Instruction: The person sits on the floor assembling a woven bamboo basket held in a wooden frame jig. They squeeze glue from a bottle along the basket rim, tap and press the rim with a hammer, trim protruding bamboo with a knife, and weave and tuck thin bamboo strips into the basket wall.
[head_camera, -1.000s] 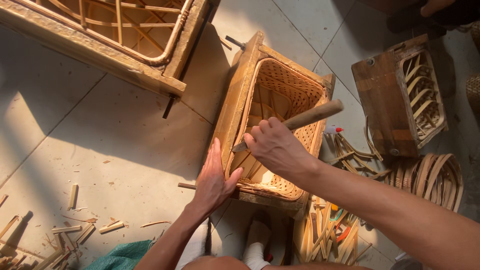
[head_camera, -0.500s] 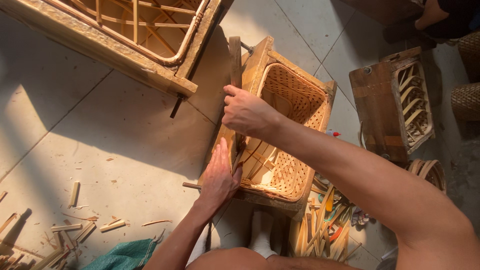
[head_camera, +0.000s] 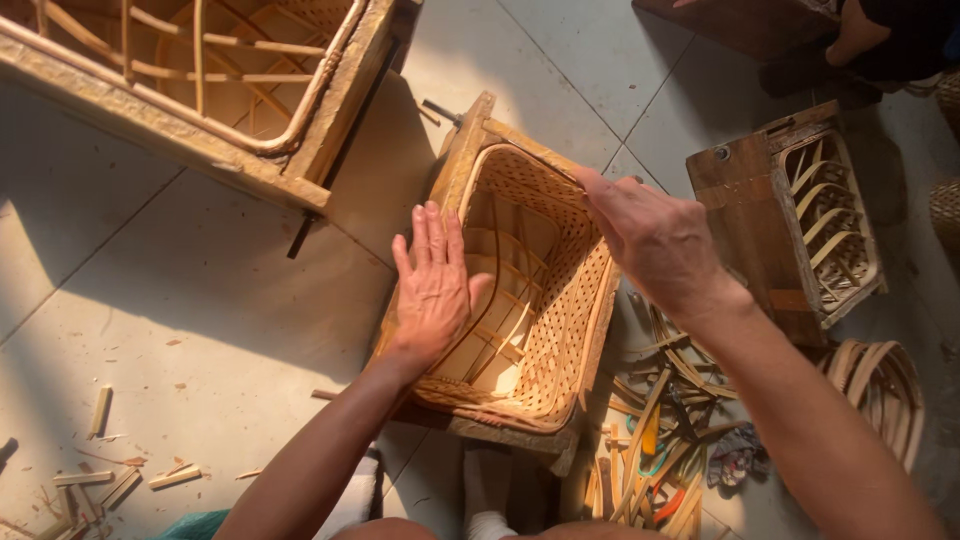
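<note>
- I see the woven basket (head_camera: 545, 300) sitting in a wooden mould frame (head_camera: 462, 165) on the tiled floor (head_camera: 200, 300), near the middle of the view.
- My left hand (head_camera: 432, 285) lies flat, fingers straight and together, palm pressed on the basket's left rim and the frame edge. It grips nothing.
- My right hand (head_camera: 655, 240) rests on the far right rim, fingers curled over the weave; I cannot tell whether they pinch a strand.
- Just right of the basket: a loose pile of cane strips (head_camera: 650, 440) with small hand tools among them.
- Further right, apart from the basket: a second wooden mould (head_camera: 790, 220) holding curved strips.
- Upper left: a larger cane frame (head_camera: 200, 80).
- Lower left floor: short wood offcuts (head_camera: 110, 480).
</note>
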